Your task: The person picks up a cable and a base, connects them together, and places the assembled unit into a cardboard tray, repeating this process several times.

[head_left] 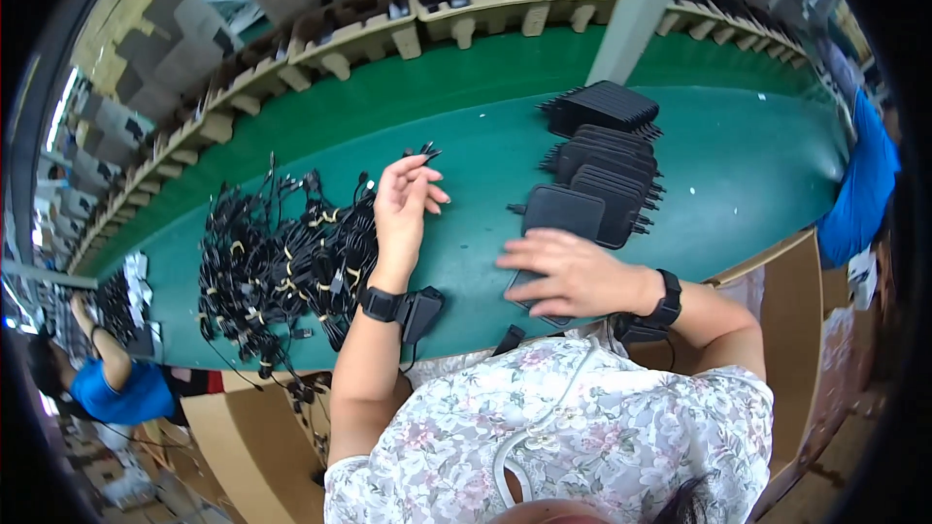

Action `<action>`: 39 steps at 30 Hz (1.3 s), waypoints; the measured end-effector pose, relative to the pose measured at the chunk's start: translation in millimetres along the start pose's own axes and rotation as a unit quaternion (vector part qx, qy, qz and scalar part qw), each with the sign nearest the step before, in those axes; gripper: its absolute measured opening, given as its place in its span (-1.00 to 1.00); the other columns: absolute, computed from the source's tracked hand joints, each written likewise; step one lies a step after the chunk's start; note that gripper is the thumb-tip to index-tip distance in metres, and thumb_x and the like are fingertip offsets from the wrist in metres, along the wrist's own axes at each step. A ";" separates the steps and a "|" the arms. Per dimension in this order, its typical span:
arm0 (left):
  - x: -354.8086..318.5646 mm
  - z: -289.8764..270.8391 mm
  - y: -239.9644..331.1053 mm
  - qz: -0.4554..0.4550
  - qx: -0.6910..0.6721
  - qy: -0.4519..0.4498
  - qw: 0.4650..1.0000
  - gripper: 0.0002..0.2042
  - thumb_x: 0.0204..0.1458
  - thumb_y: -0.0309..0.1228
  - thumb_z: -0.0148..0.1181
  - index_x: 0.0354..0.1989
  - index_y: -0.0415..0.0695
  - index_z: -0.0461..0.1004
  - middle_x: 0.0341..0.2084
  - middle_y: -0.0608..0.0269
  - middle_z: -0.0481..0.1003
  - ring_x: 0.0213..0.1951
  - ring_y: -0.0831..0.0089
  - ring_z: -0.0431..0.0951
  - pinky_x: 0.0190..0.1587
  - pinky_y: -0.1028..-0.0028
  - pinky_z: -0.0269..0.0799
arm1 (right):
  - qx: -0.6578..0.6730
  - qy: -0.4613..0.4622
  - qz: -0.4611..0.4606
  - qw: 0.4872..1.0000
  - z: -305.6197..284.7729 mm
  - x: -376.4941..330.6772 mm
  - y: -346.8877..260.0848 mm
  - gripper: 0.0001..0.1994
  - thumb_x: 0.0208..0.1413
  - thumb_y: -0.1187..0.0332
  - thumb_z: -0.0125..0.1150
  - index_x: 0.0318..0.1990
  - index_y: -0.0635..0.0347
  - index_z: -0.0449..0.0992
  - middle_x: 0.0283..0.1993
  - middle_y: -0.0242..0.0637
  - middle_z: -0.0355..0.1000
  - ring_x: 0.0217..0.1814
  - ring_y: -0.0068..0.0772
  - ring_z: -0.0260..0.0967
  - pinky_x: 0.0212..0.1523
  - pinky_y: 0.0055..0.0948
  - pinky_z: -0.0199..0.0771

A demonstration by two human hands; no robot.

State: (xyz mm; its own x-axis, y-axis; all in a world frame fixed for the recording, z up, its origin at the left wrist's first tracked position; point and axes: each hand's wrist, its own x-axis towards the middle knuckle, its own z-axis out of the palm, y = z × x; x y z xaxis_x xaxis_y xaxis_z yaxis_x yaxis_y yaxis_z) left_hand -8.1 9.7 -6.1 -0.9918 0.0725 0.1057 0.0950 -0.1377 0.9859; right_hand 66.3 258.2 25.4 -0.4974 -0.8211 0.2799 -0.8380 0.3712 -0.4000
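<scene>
My left hand [406,204] is raised over the green table, its fingers loosely bent and apart, with nothing visible in its grip. Just beyond its fingertips are black cable ends [425,150]. To its left lies a heap of black cables [291,252], many bundled with pale ties. Fingers spread, my right hand [573,277] lies palm down over a flat black box [524,283], mostly covered by the hand. Past it, another flat black box [565,211] leans on a row of overlapping black boxes [607,160] with short prongs along their edges.
A conveyor with cardboard trays [476,19] of black parts runs behind the green table [718,194]. A grey post [641,15] rises at the far edge. Open cartons [243,437] stand below the near edge. Another person in blue [116,388] works at the far left.
</scene>
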 end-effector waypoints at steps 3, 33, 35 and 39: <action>0.1 3.2 14.9 0.014 0.030 -0.007 0.999 -0.76 0.15 -0.53 -0.07 -0.01 -0.25 0.28 -0.28 0.17 0.45 -0.41 0.52 0.48 -0.43 0.62 0.37 | 0.054 0.006 -0.046 0.997 35.7 -20.3 12.1 -0.66 0.04 0.22 0.13 0.00 0.04 0.43 0.21 -0.21 0.20 0.27 -0.16 0.11 0.28 -0.15 0.07; -143.2 66.5 222.1 0.847 0.197 0.101 0.484 -0.58 0.14 -0.31 0.01 0.12 -0.28 0.22 0.16 0.11 0.23 0.25 0.19 0.11 0.30 0.15 -0.05 | -0.061 0.182 0.064 0.979 -44.6 0.8 56.7 -0.75 -0.08 0.43 0.22 -0.17 0.13 0.49 -0.02 -0.23 0.35 0.08 -0.13 0.27 0.12 -0.19 0.26; -150.2 62.6 221.5 0.792 0.342 0.139 0.486 -0.55 0.13 -0.28 0.02 0.14 -0.26 0.21 0.18 0.12 0.22 0.26 0.17 0.08 0.31 0.14 -0.08 | -0.049 0.157 0.036 0.986 -41.3 9.2 60.4 -0.74 -0.08 0.42 0.22 -0.16 0.13 0.48 -0.01 -0.23 0.34 0.09 -0.13 0.26 0.13 -0.18 0.25; -153.4 40.5 202.0 0.876 0.244 0.129 0.396 -0.44 0.05 -0.27 0.12 0.23 -0.09 0.15 0.24 0.10 0.14 0.33 0.22 -0.06 0.33 0.16 -0.15 | -0.018 0.092 -0.021 0.995 -28.3 15.7 70.6 -0.73 -0.08 0.40 0.22 -0.15 0.14 0.47 -0.01 -0.22 0.33 0.11 -0.13 0.24 0.16 -0.17 0.21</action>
State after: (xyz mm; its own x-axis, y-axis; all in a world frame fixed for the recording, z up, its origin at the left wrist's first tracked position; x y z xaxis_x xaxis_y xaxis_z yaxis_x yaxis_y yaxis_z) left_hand 166.7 10.7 182.1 0.6627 0.1761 0.7279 0.5993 0.4583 -0.6564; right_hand -7.0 283.7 26.2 -0.4914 -0.7447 0.4516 -0.8649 0.3565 -0.3534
